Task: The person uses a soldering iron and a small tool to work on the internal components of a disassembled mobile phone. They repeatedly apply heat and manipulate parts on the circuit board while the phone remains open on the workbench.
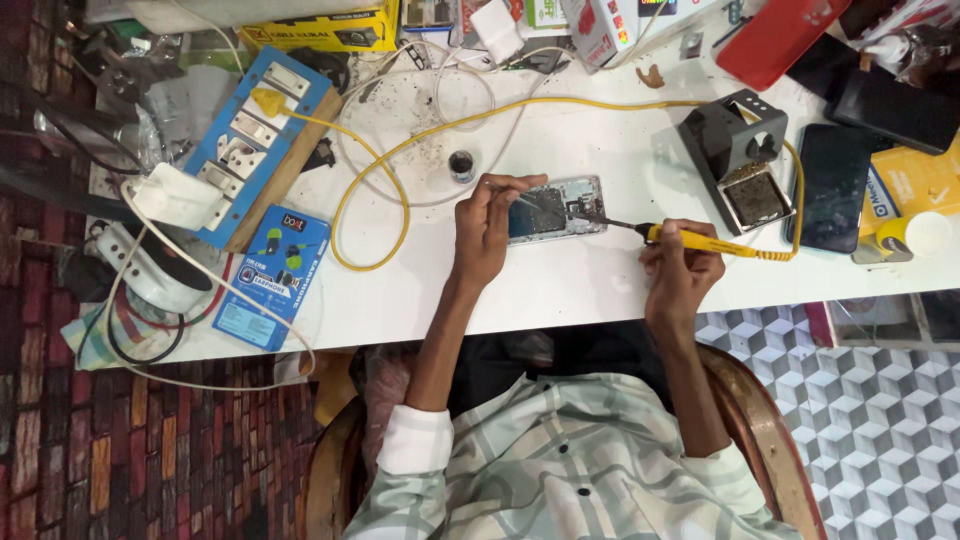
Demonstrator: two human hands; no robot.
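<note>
An opened phone (561,209) lies back-up on the white table (560,285), its insides showing. My left hand (487,222) rests at its left end and pinches a thin tool, which looks like tweezers (529,203), pointing into the phone. My right hand (682,268) grips a yellow soldering iron (692,240); its dark tip reaches left to the phone's right part. The iron's yellow cord (400,185) loops across the table to a blue switchboard (255,140).
A black iron stand with a sponge (745,160) sits right of the phone, then a dark phone (828,185) and a yellow pack. A small round flux tin (461,165) stands behind my left hand. A blue packet (275,275), white cables and boxes crowd the left and back.
</note>
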